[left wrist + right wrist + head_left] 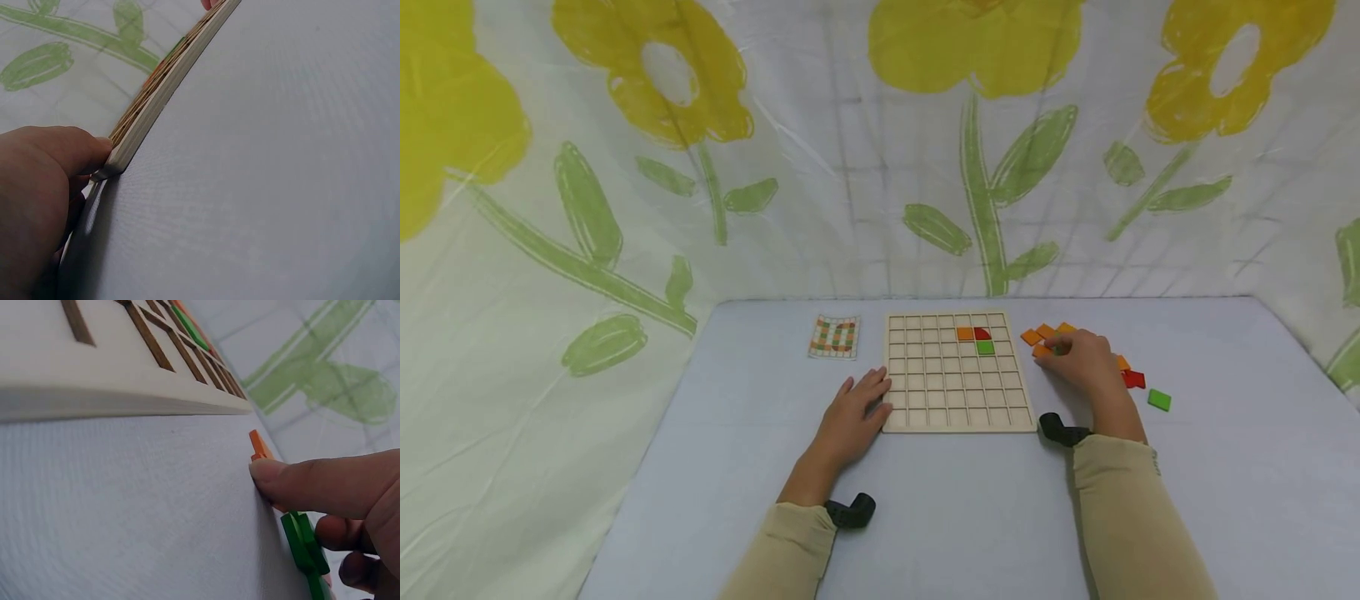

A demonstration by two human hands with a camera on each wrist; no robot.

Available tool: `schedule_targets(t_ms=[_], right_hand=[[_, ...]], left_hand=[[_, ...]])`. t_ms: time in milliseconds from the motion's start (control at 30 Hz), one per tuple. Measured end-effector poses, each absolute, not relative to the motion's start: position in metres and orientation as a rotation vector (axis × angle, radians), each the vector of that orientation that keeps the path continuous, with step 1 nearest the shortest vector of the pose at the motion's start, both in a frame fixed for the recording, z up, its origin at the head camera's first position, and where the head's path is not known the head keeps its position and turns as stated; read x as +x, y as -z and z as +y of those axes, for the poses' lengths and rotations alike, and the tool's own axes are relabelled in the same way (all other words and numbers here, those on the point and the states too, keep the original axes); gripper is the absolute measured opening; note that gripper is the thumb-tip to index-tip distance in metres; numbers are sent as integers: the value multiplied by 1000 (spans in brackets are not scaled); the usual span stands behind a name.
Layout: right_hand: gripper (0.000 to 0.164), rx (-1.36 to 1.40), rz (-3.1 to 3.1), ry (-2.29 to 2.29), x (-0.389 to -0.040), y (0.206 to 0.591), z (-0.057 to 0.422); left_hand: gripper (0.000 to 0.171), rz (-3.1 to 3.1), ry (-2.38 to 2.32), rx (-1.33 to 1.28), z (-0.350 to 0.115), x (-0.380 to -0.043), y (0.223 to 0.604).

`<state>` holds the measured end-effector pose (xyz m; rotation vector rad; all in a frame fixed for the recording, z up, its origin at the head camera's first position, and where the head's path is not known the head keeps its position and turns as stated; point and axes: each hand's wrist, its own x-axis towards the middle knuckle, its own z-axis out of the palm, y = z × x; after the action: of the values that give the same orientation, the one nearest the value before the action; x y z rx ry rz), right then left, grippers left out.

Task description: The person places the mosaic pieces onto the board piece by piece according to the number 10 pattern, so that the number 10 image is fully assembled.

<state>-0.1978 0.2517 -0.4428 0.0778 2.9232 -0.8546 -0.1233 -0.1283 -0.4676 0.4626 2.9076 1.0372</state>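
A wooden grid board (951, 392) lies on the table with an orange square tile (965, 333), a red curved tile (982, 333) and a green square tile (985, 347) in its upper right cells. My left hand (848, 423) rests along the board's left edge, fingers extended, its thumb touching the near corner in the left wrist view. Right of the board, my right hand (1084, 360) reaches down into loose tiles. Its thumb and fingers pinch an orange tile (1041, 352) at the pile's near left side. Green tiles (303, 544) lie under that hand, partly hidden.
A small printed pattern card (834, 337) with coloured squares lies left of the board. Several orange tiles (1032, 337) surround the right hand. Red tiles (1135, 380) and a separate green tile (1159, 400) lie farther right. A flowered curtain (880, 208) hangs behind the table.
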Motion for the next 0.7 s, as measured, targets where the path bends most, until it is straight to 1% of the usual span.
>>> schedule_targets(t_ms=[233, 333, 467, 700], right_hand=[[43, 64, 2921, 853, -198, 443, 252], [45, 47, 2907, 878, -198, 439, 250], [46, -35, 2881, 944, -199, 431, 242], [40, -214, 2817, 971, -202, 427, 214]], left_hand=[[48, 2900, -1026, 471, -128, -124, 467], [48, 2895, -1033, 472, -128, -124, 467], [48, 2896, -1026, 463, -128, -124, 466], [48, 2900, -1026, 461, -129, -124, 467]])
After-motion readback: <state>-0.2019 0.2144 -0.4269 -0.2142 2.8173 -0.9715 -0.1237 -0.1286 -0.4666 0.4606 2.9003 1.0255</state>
